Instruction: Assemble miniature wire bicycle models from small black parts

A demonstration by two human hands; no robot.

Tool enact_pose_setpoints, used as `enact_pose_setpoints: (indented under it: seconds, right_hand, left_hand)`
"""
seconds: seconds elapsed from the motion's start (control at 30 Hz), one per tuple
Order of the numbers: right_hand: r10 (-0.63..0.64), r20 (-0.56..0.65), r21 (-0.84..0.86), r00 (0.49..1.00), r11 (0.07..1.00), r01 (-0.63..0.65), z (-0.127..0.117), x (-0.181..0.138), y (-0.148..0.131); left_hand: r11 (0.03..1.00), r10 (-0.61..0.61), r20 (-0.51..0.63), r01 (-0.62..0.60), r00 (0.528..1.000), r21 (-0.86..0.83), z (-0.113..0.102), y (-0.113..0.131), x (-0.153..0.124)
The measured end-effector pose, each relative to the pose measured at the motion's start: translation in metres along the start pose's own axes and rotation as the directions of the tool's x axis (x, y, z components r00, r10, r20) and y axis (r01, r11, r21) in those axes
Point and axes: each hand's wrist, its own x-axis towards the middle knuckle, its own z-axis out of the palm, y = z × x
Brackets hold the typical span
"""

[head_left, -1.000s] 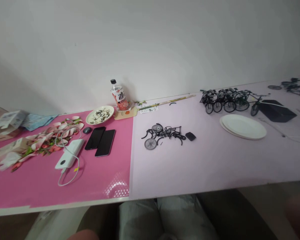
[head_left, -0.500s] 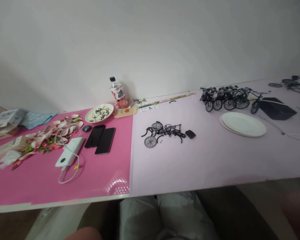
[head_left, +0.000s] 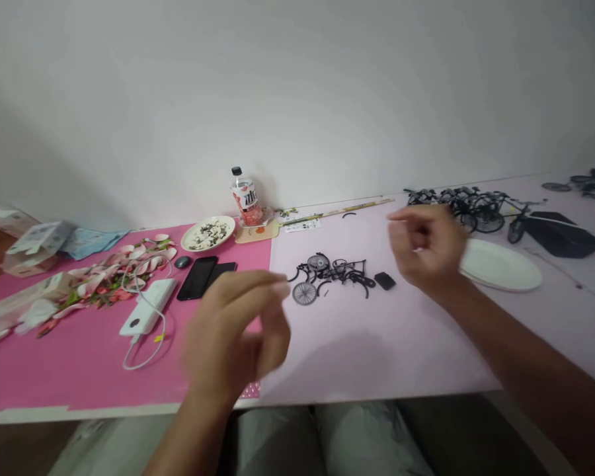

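My left hand (head_left: 238, 324) hovers above the table where the pink and pale surfaces meet, its fingers bent and its thumb apart from them. Nothing shows in it. To the right, my right hand (head_left: 426, 248) hangs in the air with loosely curled fingers and a gap inside the curl; no object shows there. Motion blurs both hands. Between them lie small black model bicycle parts (head_left: 344, 270), including curved fenders and a frame. A grey spoked wheel (head_left: 304, 293) lies at their near left, and a small black basket-like piece (head_left: 385, 281) at their right.
Assembled model bicycles (head_left: 490, 211) stand at the back right, partly behind my right hand. Nearby are white plates (head_left: 506, 266) and a black box (head_left: 565, 235). A bottle (head_left: 248, 201), a bowl (head_left: 208, 234), phones (head_left: 197, 277), a white power bank (head_left: 147, 307) and petals (head_left: 109, 277) occupy the left.
Both my hands have risen from below the table edge into view over the table. The view has shifted slightly. The bicycle parts lie in the same arrangement.
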Motion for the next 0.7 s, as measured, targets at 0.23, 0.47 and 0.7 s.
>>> enact_pose_setpoints:
  seconds: [0.23, 0.47, 0.7]
  right_hand:
    - [0.347, 0.512, -0.233, 0.786, 0.936, -0.262, 0.054, -0.025, 0.076]
    - [0.317, 0.656, -0.284, 0.685, 0.945, -0.165, 0.06, -0.049, 0.095]
    - [0.452, 0.685, -0.243, 0.571, 0.881, -0.406, 0.049, -0.051, 0.1]
  left_hand:
    - [0.995, -0.041, 0.233, 0.061, 0.972, -0.078, 0.07, -0.061, 0.015]
    - [0.958, -0.223, 0.52, 0.283, 0.824, -0.038, 0.131, -0.117, 0.002]
    - [0.894, -0.328, 0.44, 0.425, 0.836, -0.14, 0.152, -0.137, -0.034]
